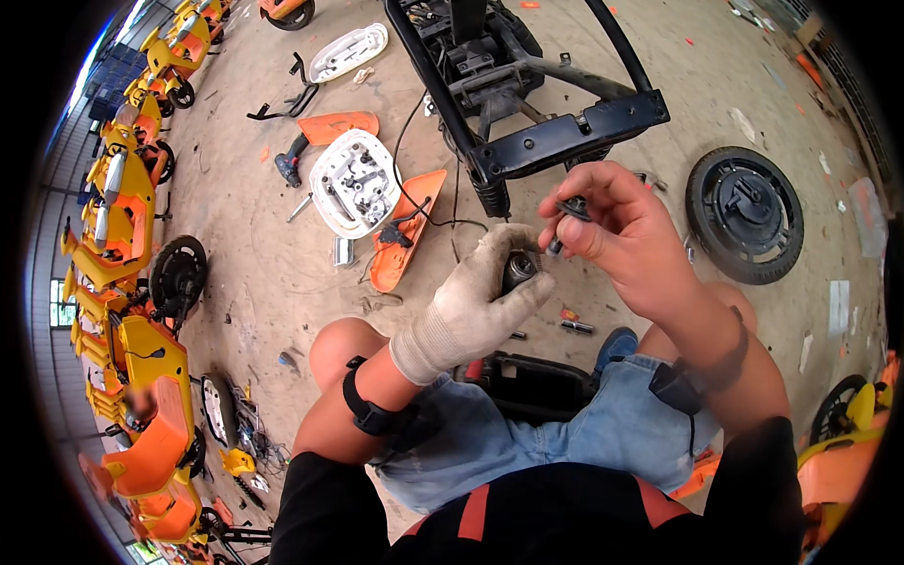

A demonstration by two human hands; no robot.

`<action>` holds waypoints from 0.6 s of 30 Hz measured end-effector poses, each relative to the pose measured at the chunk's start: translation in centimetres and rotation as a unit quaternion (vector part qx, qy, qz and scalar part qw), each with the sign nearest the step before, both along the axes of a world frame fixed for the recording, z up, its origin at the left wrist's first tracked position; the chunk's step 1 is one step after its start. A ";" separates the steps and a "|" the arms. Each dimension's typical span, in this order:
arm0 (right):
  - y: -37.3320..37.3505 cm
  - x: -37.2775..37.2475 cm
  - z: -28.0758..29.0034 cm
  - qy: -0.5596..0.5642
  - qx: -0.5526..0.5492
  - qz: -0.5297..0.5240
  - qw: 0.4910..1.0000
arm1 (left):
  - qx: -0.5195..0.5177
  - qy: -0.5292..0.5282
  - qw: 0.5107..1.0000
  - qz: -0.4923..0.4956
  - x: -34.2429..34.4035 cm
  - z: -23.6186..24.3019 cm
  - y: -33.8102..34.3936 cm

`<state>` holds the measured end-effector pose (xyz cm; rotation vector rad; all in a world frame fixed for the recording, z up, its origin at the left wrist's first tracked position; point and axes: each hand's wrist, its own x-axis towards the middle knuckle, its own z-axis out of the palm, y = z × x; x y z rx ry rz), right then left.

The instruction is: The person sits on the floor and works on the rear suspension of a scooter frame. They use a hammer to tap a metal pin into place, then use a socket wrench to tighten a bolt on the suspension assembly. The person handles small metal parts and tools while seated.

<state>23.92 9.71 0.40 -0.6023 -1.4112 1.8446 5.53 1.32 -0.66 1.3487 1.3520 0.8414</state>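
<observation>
Fingers (610,175) of my right hand (626,231) pinch a flanged stem (573,208), my gloved left hand (478,303) grasps a metal cylinder (519,270), both nearer me than the scooter frame (556,141), likely light, hard, slick, best held by their rims.

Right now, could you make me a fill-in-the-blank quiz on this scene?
The left hand, holding a dark round part, wears a pale ____.
The right hand pinches a small dark part between fingers and ____.
The flat-lying black wheel is to the ____ of that hand.
The shallow tray beside the power drill is coloured ____.
Missing words: glove; thumb; right; white.
</observation>
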 end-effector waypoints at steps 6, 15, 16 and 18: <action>-0.7 -0.4 -0.6 -0.067 0.033 -0.015 0.997 | -0.082 -0.022 0.996 -0.019 0.2 1.4 0.2; -1.4 -0.7 -0.8 -0.156 0.175 -0.047 0.971 | -0.131 -0.064 0.988 -0.044 -0.2 0.8 0.2; -1.4 -0.8 -0.8 -0.160 0.186 -0.053 0.968 | -0.136 -0.071 0.987 -0.043 -0.1 0.9 0.2; -1.4 -0.7 -0.4 -0.183 0.208 -0.055 0.959 | -0.130 -0.087 0.987 -0.042 -0.2 0.7 0.1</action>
